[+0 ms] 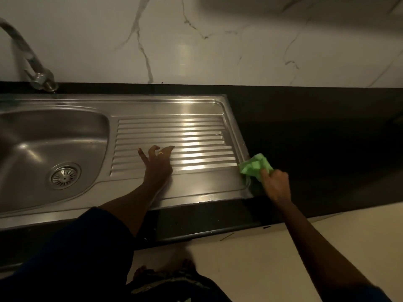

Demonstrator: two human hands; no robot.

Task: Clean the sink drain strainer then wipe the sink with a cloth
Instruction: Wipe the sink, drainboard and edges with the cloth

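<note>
My right hand (pixel 275 184) is clenched around a bunched green cloth (pixel 255 166), which sits at the right edge of the stainless steel sink (pixel 152 105), where the drainboard rim meets the black countertop (pixel 316 138). My left hand (pixel 158 163) is released, fingers spread, holding nothing and resting palm down on the ribbed drainboard (pixel 174 144), apparently as a brace. The drain strainer (pixel 63 175) is seated in the bottom of the basin (pixel 54 136), well apart from both hands, and shows no obvious debris, so I judge the strainer step done and the wiping step in hand. To wipe well, I would flatten the cloth rather than keep it balled, so more fabric meets the steel, and draw it along the ribs rather than across them, so the grooves are cleared rather than skipped. I would work from this outer edge toward the basin, so any water and residue is pushed into the drain and not onto the countertop, and lift the bracing hand before the cloth reaches it, since it covers part of the ribbing. Limits of observation: lighting is dim and the frame slightly soft, so wetness, streaks or fine soil on the steel cannot be confirmed. The basin's left side is cut off by the frame edge, the faucet (pixel 32 66) is blurred and only partly in view, and the cloth's underside and its contact with the rim are hidden by my fingers.
</note>
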